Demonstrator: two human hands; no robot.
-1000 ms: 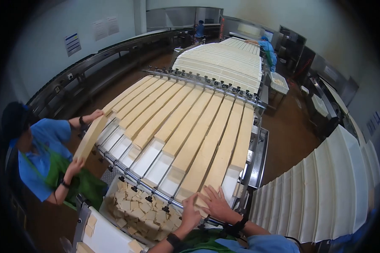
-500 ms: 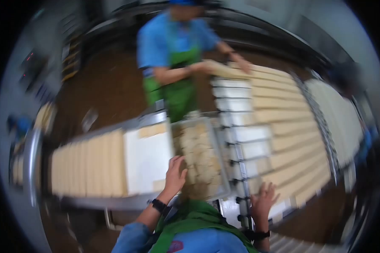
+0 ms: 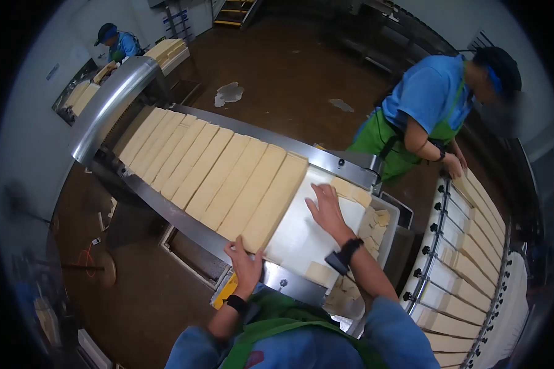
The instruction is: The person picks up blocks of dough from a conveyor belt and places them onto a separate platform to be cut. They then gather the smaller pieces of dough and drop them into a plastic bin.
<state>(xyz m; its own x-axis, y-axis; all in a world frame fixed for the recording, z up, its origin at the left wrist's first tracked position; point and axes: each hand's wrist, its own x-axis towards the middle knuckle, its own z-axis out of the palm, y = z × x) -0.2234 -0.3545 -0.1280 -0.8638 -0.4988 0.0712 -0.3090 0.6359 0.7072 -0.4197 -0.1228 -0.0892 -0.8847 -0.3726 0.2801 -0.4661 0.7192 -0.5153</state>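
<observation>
A row of stacked pale dough strips (image 3: 228,175) lies side by side on a conveyor. My left hand (image 3: 245,269) is at the near end of the last stack in the row, fingers apart and seeming to touch its end. Over the bare white belt (image 3: 295,237) just right of that stack is my right hand (image 3: 328,211), fingers spread and holding nothing. Short dough pieces (image 3: 352,192) lie at the belt's far right corner, and another flat piece (image 3: 319,273) sits at the near right corner.
Beyond the belt's end stands a white bin (image 3: 389,230) of dough scraps. A second conveyor (image 3: 452,283) with dough strips runs along the right, where a co-worker (image 3: 434,104) handles strips. A curved metal cover (image 3: 117,104) spans the far left end; another person (image 3: 118,44) works behind it.
My view has turned left toward the conveyor with the stacked strips. My left hand has moved from beside the bin to the last stack; my right hand has left the second conveyor.
</observation>
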